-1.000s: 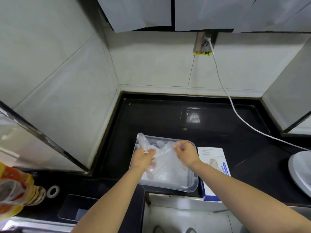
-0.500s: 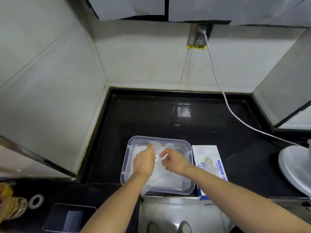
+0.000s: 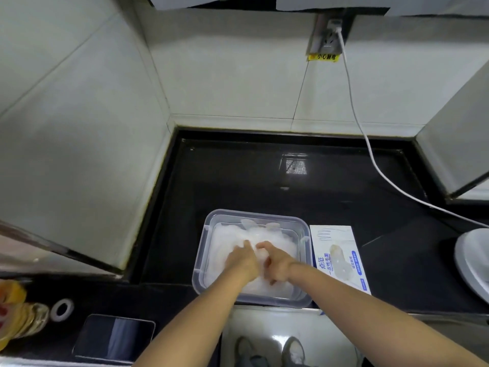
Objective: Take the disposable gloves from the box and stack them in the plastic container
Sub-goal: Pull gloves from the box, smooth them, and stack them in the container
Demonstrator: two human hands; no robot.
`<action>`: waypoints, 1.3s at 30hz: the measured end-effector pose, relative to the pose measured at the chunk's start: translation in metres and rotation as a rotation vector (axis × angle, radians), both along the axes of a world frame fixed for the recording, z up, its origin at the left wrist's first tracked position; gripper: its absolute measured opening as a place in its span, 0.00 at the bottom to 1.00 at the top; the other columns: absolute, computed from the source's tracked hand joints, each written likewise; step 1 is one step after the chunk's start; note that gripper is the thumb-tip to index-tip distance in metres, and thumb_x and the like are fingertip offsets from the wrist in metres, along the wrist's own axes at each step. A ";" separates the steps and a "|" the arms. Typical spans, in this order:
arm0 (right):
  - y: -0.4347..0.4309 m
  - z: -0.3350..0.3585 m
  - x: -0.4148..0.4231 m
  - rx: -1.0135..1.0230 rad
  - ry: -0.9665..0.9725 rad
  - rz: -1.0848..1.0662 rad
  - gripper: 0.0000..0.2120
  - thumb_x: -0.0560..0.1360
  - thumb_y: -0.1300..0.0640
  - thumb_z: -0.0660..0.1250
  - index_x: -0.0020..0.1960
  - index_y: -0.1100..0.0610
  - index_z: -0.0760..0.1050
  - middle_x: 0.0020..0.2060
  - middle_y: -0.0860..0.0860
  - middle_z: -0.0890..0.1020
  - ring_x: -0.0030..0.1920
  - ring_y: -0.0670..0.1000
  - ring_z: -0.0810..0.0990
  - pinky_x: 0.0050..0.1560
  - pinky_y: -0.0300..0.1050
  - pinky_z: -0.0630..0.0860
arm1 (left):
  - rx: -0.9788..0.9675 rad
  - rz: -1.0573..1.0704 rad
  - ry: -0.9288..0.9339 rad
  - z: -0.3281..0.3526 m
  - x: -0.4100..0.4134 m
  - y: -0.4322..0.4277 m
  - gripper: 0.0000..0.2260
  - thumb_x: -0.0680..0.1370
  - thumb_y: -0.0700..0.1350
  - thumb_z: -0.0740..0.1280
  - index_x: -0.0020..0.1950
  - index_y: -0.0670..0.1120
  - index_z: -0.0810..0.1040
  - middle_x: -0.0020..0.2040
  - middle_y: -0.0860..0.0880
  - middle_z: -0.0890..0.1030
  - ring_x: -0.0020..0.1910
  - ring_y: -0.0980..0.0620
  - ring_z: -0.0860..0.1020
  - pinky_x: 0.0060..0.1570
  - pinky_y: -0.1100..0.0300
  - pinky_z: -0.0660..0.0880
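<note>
A clear plastic container (image 3: 201, 260) sits at the front edge of the black counter (image 3: 238, 176). It holds a pile of translucent disposable gloves (image 3: 267, 233). Both of my hands are down inside it, side by side on the pile. My left hand (image 3: 242, 262) lies palm down with its fingers pressing on the gloves. My right hand (image 3: 276, 266) has its fingers curled into the top glove. The white and blue glove box (image 3: 340, 256) lies flat just right of the container, touching its side.
A phone (image 3: 113, 337) and a tape roll (image 3: 62, 308) lie at the lower left, beside a yellow packet (image 3: 16, 311). A white cable (image 3: 370, 154) runs from the wall socket (image 3: 328, 35) across the counter. A white round object (image 3: 473, 260) stands at the right edge.
My hands held a glove stretched above the container one second ago. They have come down with it and are now low inside the container on the pile.
</note>
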State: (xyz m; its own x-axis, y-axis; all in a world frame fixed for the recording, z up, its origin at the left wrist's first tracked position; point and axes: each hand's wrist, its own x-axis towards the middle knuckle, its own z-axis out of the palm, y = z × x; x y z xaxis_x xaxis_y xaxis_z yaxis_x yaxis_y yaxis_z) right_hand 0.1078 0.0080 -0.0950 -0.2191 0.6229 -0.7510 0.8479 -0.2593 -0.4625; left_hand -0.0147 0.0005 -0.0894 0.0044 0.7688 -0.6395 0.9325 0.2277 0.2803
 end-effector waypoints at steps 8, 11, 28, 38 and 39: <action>-0.002 -0.008 -0.001 -0.098 -0.094 0.060 0.55 0.70 0.72 0.68 0.77 0.43 0.34 0.54 0.56 0.68 0.43 0.53 0.75 0.29 0.39 0.70 | 0.009 -0.001 0.074 -0.028 -0.022 0.000 0.37 0.72 0.43 0.74 0.75 0.45 0.58 0.67 0.44 0.71 0.62 0.44 0.75 0.56 0.55 0.74; -0.005 -0.007 -0.002 -0.096 -0.084 0.099 0.55 0.72 0.69 0.68 0.78 0.44 0.30 0.64 0.58 0.66 0.52 0.55 0.75 0.33 0.39 0.72 | -0.074 -0.075 0.113 -0.032 -0.019 -0.003 0.45 0.73 0.47 0.73 0.79 0.52 0.44 0.73 0.44 0.62 0.68 0.42 0.68 0.63 0.51 0.72; -0.006 0.037 0.123 0.486 -0.164 -0.413 0.07 0.77 0.54 0.64 0.55 0.55 0.73 0.48 0.50 0.80 0.50 0.55 0.81 0.47 0.46 0.76 | 0.330 -0.002 -0.104 0.049 0.076 -0.022 0.24 0.80 0.65 0.53 0.53 0.49 0.78 0.50 0.50 0.82 0.43 0.53 0.76 0.42 0.63 0.73; -0.035 0.016 0.156 0.363 -0.161 -0.458 0.15 0.77 0.52 0.63 0.33 0.54 0.69 0.33 0.49 0.75 0.36 0.52 0.75 0.36 0.40 0.73 | 0.566 0.038 -0.224 0.064 0.117 -0.030 0.18 0.77 0.52 0.69 0.61 0.50 0.66 0.51 0.49 0.80 0.48 0.48 0.80 0.41 0.63 0.72; -0.035 0.017 0.156 0.354 -0.112 -0.487 0.14 0.76 0.54 0.64 0.33 0.54 0.68 0.32 0.48 0.73 0.34 0.50 0.73 0.33 0.39 0.70 | 0.584 -0.011 -0.250 0.065 0.124 -0.030 0.16 0.77 0.50 0.69 0.61 0.50 0.68 0.51 0.49 0.79 0.48 0.49 0.80 0.41 0.64 0.72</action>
